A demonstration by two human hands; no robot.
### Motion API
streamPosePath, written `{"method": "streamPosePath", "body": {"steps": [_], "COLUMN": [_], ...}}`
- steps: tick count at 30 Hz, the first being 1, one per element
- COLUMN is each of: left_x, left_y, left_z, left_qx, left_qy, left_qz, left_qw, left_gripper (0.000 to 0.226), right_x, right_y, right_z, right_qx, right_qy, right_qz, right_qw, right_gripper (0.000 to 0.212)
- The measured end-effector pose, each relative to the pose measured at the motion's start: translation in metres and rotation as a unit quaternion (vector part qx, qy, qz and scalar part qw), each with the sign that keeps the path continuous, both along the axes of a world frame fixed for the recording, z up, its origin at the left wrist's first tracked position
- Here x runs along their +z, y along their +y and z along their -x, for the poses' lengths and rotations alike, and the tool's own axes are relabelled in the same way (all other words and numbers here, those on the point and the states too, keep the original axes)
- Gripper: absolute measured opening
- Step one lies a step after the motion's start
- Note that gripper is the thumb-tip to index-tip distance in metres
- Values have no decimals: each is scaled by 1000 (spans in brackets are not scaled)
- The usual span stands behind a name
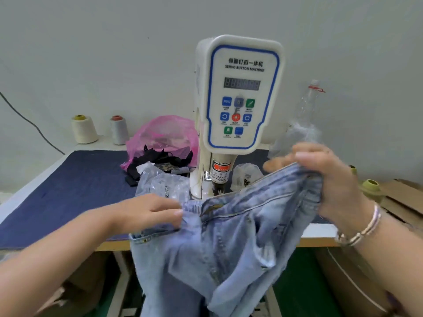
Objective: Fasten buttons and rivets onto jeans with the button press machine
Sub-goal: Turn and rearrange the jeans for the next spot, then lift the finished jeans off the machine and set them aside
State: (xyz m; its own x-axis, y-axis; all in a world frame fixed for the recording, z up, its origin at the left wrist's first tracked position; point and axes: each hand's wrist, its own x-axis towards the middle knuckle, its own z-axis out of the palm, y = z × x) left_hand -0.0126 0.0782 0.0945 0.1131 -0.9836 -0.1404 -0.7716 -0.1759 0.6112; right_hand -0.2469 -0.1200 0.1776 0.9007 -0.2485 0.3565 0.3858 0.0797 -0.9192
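Blue worktop (68,191) is carrying the white button press machine (238,92). Light jeans (240,236) are hanging off its front edge, waistband up by the press. Right hand (329,179) is gripping the waistband; left hand (151,211) is pinching it flat, probably for lining up.

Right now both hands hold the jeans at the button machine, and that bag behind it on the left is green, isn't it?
Not quite: the bag is pink, as the head view shows. The rest stands: the left hand and right hand both hold the jeans before the button machine.
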Motion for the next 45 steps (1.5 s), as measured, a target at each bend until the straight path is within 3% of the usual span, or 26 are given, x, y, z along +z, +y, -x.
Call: {"method": "streamPosePath", "body": {"steps": [2,4,6,9,11,12,14,15,17,21,25,27,30,34,37,41,42,45], "left_x": [4,5,2,-14,-29,-36,-51,-57,-62,-43,5,35,64,86,91,92,96,108], "left_y": [15,29,36,28,16,10,1,-2,-6,-5,6,9,5,-4,0,11,13,24], "left_z": [-11,-16,-18,-17,-7,0,12,16,25,33,37,51,91,135,140,120,114,95], "left_qx": [-11,7,66,193,264,298,351,350,304,288,293,280,269,171,137,190,193,193], "left_qy": [-83,-166,-185,-54,74,176,385,449,508,576,607,580,532,522,455,435,448,467], "left_qz": [-38,-88,-110,-58,-41,-41,-37,-33,-43,-13,147,254,340,333,351,403,402,418], "left_qw": [996,982,974,978,961,937,853,821,805,765,724,722,727,766,807,782,775,755], "left_gripper": [53,44,39,29,36,44,63,71,77,51,38,27,20,35,17,22,24,31], "right_x": [18,28,35,42,50,53,60,63,64,59,58,62,71,76,79,77,76,71], "right_y": [-9,-14,-16,-8,0,2,2,0,-6,-27,-47,-41,1,67,92,104,103,79], "right_z": [7,14,20,25,28,29,32,34,39,42,47,47,29,-19,-43,-53,-51,-38], "right_qx": [-48,-76,-68,-18,2,7,5,-5,-42,-159,-290,-316,-324,-277,-263,-141,-140,-242], "right_qy": [-12,-13,-15,-43,-77,-93,-110,-111,-102,-53,56,83,-12,-9,20,-9,-23,-100], "right_qz": [7,1,10,64,71,69,74,70,45,-46,-133,-93,41,228,270,357,408,558], "right_qw": [999,997,998,997,994,993,991,991,993,985,946,941,945,933,926,923,902,788], "right_gripper": [61,62,61,55,52,49,44,45,49,45,26,34,24,42,39,17,16,45]}}
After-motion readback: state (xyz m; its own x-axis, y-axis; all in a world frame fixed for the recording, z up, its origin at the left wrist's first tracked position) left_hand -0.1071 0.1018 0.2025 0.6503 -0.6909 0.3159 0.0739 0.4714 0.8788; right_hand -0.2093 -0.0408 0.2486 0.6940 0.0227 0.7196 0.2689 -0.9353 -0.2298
